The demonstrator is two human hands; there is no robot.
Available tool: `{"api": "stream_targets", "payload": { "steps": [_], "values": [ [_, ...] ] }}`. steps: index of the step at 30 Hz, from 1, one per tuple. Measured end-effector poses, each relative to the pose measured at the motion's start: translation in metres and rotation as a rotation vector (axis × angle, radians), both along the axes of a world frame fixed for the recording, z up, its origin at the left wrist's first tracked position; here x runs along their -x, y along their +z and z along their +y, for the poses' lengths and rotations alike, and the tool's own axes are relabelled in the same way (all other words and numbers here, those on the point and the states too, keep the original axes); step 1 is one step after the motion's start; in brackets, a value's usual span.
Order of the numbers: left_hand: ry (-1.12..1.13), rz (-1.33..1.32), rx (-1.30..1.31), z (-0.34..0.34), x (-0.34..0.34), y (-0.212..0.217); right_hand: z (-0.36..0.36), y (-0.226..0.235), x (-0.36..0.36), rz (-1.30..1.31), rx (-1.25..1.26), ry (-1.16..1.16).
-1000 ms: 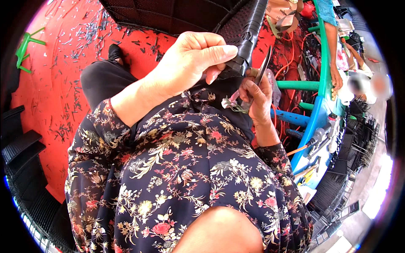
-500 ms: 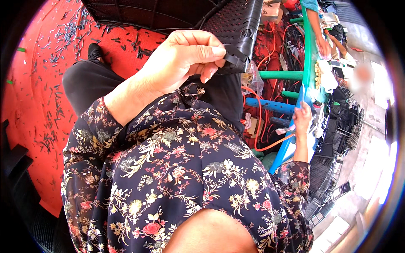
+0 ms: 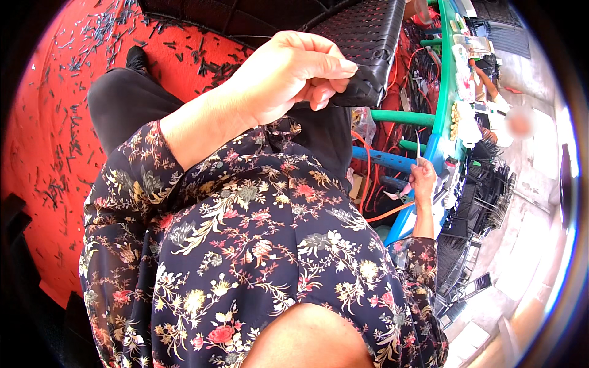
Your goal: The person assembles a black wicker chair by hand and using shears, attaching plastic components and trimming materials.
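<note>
Over my lap, my left hand (image 3: 300,70) pinches thumb against fingers at the corner of a black woven panel (image 3: 359,34). A black flat strip (image 3: 366,73) lies right at its fingertips; its held end is mostly hidden by them. The panel shows rows of tight weave and belongs to a larger black woven piece beyond my knees. Out to the right, my right hand (image 3: 423,181) is closed beside the blue and green frame, gripping a thin pointed metal blade (image 3: 418,147) that sticks up from it. The blade's handle is hidden in the fist.
A blue and green bench frame (image 3: 446,80) with cross bars runs along my right, small items on top. An orange hose (image 3: 389,213) loops beneath. Black strip scraps (image 3: 218,70) litter the red floor (image 3: 43,153). A person (image 3: 500,104) is beyond the bench.
My right hand now holds up a thin blade, where it was reaching open-fingered over the bench. The left hand and panel corner shifted slightly right. A co-worker's arm left the top of the bench.
</note>
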State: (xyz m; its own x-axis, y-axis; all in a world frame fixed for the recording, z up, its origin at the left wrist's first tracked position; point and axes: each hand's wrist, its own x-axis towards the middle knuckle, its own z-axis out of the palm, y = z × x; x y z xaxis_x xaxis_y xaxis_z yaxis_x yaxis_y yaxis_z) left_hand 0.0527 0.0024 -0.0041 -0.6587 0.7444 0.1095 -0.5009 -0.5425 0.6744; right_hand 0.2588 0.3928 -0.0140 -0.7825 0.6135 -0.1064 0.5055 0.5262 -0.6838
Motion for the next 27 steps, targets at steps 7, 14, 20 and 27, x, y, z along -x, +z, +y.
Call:
{"api": "stream_targets", "payload": {
  "steps": [7,14,20,27],
  "values": [
    [-0.003,0.045,0.014,0.005,-0.002,-0.001,-0.047,0.026,0.018,0.131,0.265,0.174],
    [0.033,0.047,-0.025,0.007,-0.004,0.0,-0.157,0.098,0.083,0.346,0.459,0.548],
    [0.023,-0.075,-0.03,0.012,-0.008,0.001,-0.209,0.138,0.142,0.244,0.227,0.835],
    [-0.013,-0.146,-0.069,0.019,-0.011,0.0,-0.231,0.139,0.163,-0.008,0.167,0.929]
  ]
}}
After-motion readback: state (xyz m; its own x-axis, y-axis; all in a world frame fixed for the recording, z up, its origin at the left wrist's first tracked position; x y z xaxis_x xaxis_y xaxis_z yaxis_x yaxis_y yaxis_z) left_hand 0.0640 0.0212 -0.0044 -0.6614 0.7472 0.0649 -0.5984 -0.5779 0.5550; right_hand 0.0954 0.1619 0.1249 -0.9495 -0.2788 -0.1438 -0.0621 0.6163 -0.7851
